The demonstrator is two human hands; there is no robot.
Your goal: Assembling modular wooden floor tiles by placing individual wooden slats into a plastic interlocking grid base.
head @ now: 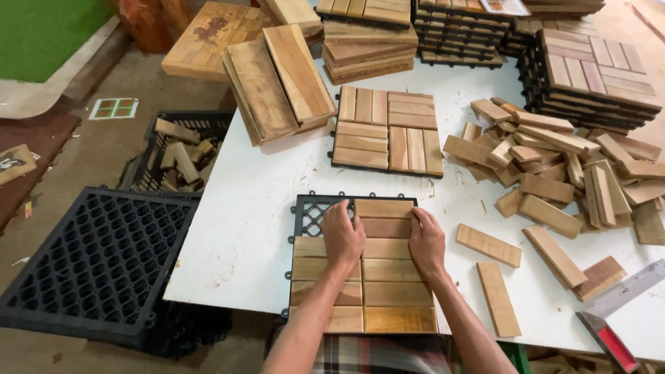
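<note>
Both hands rest palm-down on a partly filled tile (364, 277) at the near edge of the white table (242, 228). Left hand (342, 237) lies flat with fingers curled over the left end of a slat (385, 228); right hand (427, 242) presses the right end of the same slat with fingers bent. Neither hand encloses anything; each bears down on the wood. The slat sits in the right column of the tile, second from the far edge. At the far-left corner of the tile, just beyond the left hand, the black grid base (313, 213) is exposed.

Right of the right hand, two loose slats (488, 245) (498, 298) lie on the table, apart from the tile. Further right lie more single slats and a metal square (620, 305) with a red part.

Beyond the hands, a finished tile (388, 130) lies flat. Right of it, a slat pile (554, 159) covers the table. Beyond the pile stands a stack of finished tiles (589, 79). Beyond the finished tile, further stacks (367, 34) line the far edge, and two tilted boards (277, 86) lean to the left.

Left of the left hand, off the table, a black grid panel (97, 263) lies on the floor. Beyond it stands a crate (176, 149) holding wood offcuts.
</note>
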